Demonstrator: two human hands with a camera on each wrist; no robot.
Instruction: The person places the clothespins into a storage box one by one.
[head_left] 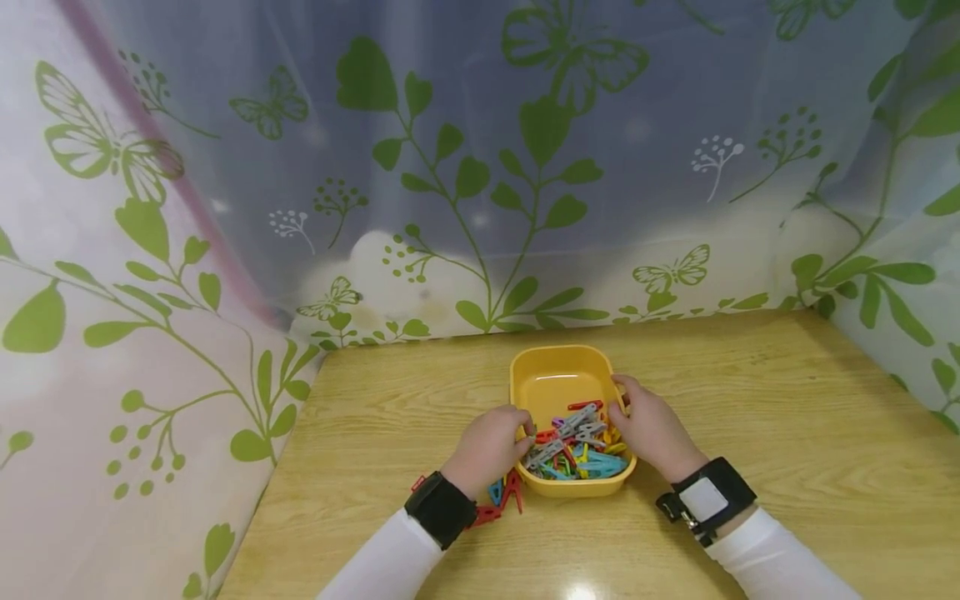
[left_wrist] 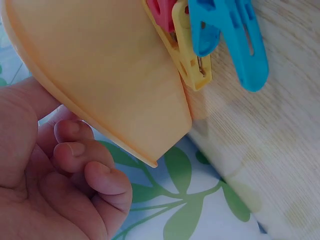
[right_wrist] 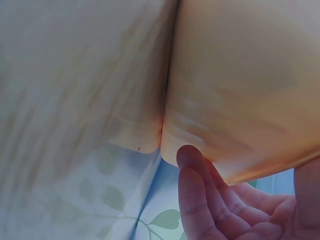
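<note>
A yellow plastic basin (head_left: pixel 562 360) stands on the table, its near half heaped with coloured clothespins (head_left: pixel 573 446). My left hand (head_left: pixel 491 446) is at its left rim. In the left wrist view the thumb reaches over the rim and the other fingers (left_wrist: pixel 107 177) curl outside the wall; what the hidden tips grip, I cannot tell. My right hand (head_left: pixel 656 429) holds the right rim, thumb on the inner side. Its fingertips (right_wrist: pixel 190 156) lie at the outer wall in the right wrist view. Red clothespins (head_left: pixel 512 492) and a blue clothespin (head_left: pixel 495 492) lie outside the basin by the left wrist.
The wood-grain table (head_left: pixel 405 375) extends around the basin. A curtain (head_left: pixel 420 208) printed with green leaves and butterflies hangs behind and along both sides. From close up, a yellow clothespin (left_wrist: pixel 192 55) and a blue clothespin (left_wrist: pixel 235 37) show beside the basin's outer wall.
</note>
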